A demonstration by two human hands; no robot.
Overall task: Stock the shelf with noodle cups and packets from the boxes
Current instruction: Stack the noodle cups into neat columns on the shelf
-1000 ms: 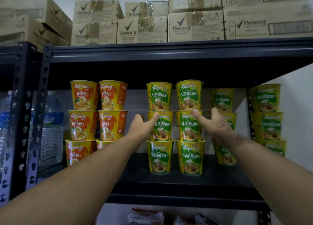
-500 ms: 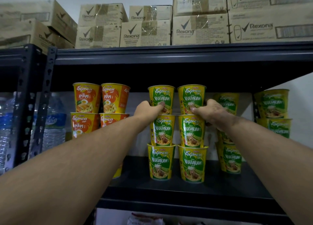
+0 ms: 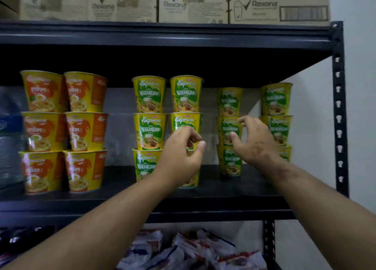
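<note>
1. Lowest and nearest, under the black shelf board (image 3: pixel 203 192): a heap of white noodle packets (image 3: pixel 189 251) with red and blue print, blurred; dark wrapped goods (image 3: pixel 24 239) at the left under the same board.
2. Above the board's front edge, two bare forearms reaching up and in, crossing in front of the cups.
3. Left hand (image 3: pixel 181 153) raised before the middle pair of green stacks, fingers loosely curled, thumb out to the right, holding nothing; covers part of the middle and bottom cups of the right-hand stack of that pair.
4. Right hand (image 3: pixel 254 141) raised before the further-right stacks, fingers spread and slightly bent, gripping nothing; contact with the cups behind cannot be told.
5. On the board: four stacks of green vegetarian noodle cups (image 3: pixel 149 131), each three high, two near the centre and two set further back toward the right post (image 3: pixel 338 111).
6. Left of those on the board: two stacks of orange chicken noodle cups (image 3: pixel 85 131), three high, side by side and touching.
7. Far left of the board: large water bottles (image 3: pixel 10 143), blurred.
8. Above, on the top shelf (image 3: pixel 162 35): a row of brown Rexona cartons (image 3: pixel 193 4).
</note>
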